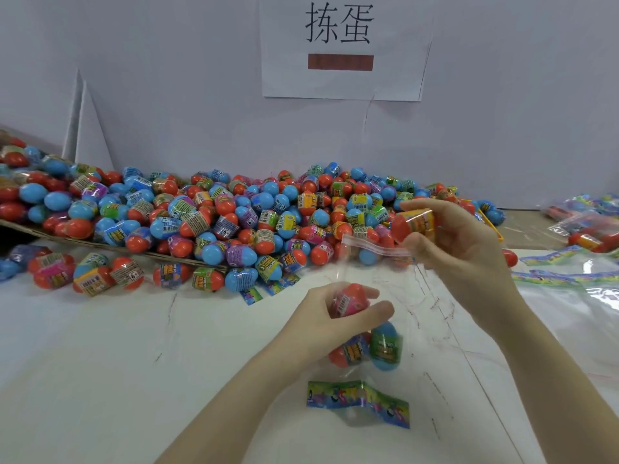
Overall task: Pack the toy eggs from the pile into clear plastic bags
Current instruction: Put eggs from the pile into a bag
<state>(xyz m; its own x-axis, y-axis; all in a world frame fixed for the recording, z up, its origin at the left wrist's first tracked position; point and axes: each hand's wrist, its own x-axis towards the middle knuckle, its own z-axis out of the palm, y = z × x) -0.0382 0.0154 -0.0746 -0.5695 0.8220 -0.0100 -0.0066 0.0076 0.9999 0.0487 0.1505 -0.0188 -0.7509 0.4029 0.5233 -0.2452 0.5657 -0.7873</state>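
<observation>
A big pile of red and blue toy eggs [234,216] lies along the wall across the white table. My left hand [321,316] grips a clear plastic bag [385,296] around a red egg with a pink label [348,301] inside it. Lower in the bag sit a red egg [346,354] and a blue egg with a green label [385,348]. My right hand [459,242] holds a red egg with a yellow label [413,224] above the bag's mouth and pinches the bag's red-striped zip edge [378,247].
A colourful folded card [358,401] lies on the table below the bag. Filled bags [589,226], more card strips [566,276] and empty clear bags [576,309] are at the right. A cardboard sheet [100,244] holds the pile's left part. A paper sign [345,45] hangs on the wall.
</observation>
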